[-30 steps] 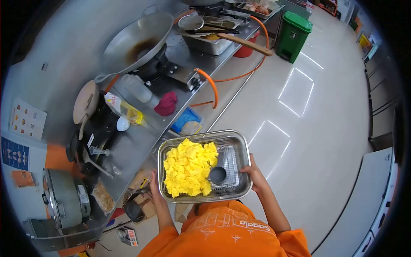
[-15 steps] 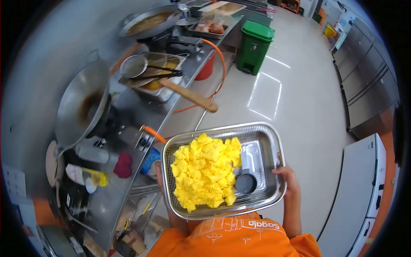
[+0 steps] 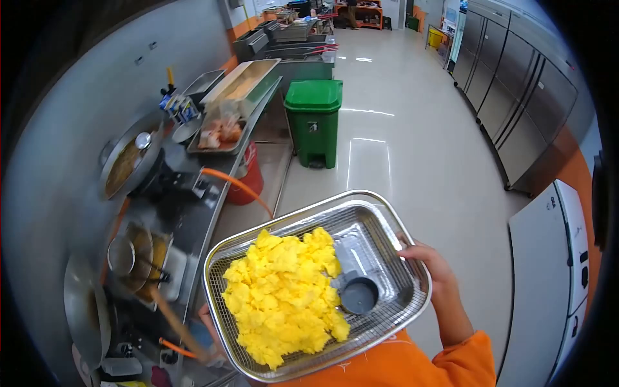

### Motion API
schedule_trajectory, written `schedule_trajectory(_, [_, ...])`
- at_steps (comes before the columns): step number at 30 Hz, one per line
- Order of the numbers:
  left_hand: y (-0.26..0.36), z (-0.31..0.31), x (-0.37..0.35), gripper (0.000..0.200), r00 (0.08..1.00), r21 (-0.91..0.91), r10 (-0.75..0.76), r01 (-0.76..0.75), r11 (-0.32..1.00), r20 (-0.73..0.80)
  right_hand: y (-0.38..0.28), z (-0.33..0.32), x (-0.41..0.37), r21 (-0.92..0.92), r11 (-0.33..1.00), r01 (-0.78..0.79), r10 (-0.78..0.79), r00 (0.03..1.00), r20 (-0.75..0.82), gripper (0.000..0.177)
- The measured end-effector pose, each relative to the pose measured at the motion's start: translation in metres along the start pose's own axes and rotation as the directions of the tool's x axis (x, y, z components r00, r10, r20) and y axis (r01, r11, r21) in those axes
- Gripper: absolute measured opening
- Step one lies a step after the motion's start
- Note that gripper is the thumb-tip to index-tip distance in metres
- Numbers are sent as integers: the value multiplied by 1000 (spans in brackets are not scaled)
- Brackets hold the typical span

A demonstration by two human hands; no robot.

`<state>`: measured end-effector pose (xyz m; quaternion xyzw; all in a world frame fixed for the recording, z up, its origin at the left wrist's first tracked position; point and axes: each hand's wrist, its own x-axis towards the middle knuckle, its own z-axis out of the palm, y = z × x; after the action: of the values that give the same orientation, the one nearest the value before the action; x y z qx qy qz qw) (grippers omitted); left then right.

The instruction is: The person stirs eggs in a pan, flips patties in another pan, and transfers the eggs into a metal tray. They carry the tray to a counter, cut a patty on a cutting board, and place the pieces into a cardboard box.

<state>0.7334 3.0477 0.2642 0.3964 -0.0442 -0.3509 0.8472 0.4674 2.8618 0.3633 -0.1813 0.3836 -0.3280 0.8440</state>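
Note:
In the head view I carry a rectangular metal mesh basket (image 3: 403, 293) tilted in front of my body, with a smooth metal tray visible inside it. A heap of soft yellow lumps (image 3: 280, 290), like scrambled egg or crumbled dough, fills its left side. Beside the heap lies a dark grey round scoop (image 3: 359, 295) with a flat handle. My right hand (image 3: 435, 267) is closed on the right rim, thumb over the edge. At the left rim my left hand (image 3: 209, 322) grips from the side; most of its fingers are hidden behind the basket.
A steel counter (image 3: 193, 238) along the left wall holds a wok (image 3: 84, 309), another wok (image 3: 122, 171) of brown oil, strainers and a tray of bagged meat (image 3: 222, 132). A green bin (image 3: 314, 119) and red bucket (image 3: 248, 177) stand ahead. Right are a white freezer (image 3: 541, 277) and steel refrigerators (image 3: 509, 84).
My view has swung up and turned, bringing more of the far kitchen in. The basket stays in both hands, now lower left and more tilted in view.

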Motion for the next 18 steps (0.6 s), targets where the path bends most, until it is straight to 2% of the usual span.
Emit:
schedule_trajectory(1, [2, 19, -28, 36, 999, 15, 24, -24, 1000, -20, -12, -8, -41, -13, 999, -36, 37, 999, 17, 50])
schedule_trajectory(5, [-32, 167, 4, 36, 994, 29, 92, -90, 995, -60, -146, -19, 39, -136, 985, -103, 122, 982, 142, 56])
schedule_trajectory(7, [-43, 233, 23, 36, 993, 44, 96, -93, 995, -74, -203, -17, 86, -121, 984, -129, 152, 968, 202, 57])
schedule_trajectory(8, [-49, 240, 4, 36, 990, 85, 116, -109, 990, -80, -168, -41, 57, -95, 982, -163, 179, 962, 206, 56])
schedule_trajectory(9, [-65, 298, -1, 36, 987, 116, 130, -119, 986, -93, -233, -57, 65, -86, 975, -205, 219, 956, 198, 53])
schedule_trajectory(11, [-87, 364, 27, 36, 984, 164, 123, -101, 981, -128, -293, -56, 114, -105, 961, -256, 271, 949, 160, 49])
schedule_trajectory(12, [-102, 388, 44, 36, 984, 190, 116, -89, 978, -138, -311, -61, 145, -108, 966, -236, 251, 956, 153, 55])
schedule_trajectory(14, [-144, 411, 79, 36, 993, 177, 82, -66, 982, -82, -332, -90, 189, -140, 972, -188, 209, 966, 155, 53])
schedule_trajectory(15, [-175, 406, 102, 38, 999, 75, 42, -43, 996, 15, -338, -111, 201, -150, 977, -151, 176, 971, 164, 52])
schedule_trajectory(17, [-233, 418, 155, 45, 976, -113, -31, 56, 992, 216, -396, -138, 234, -131, 991, -39, 51, 995, 83, 44])
schedule_trajectory(18, [-261, 459, 184, 44, 977, -147, -152, 173, 974, 147, -427, -152, 257, -98, 995, 4, -2, 1000, 14, 40])
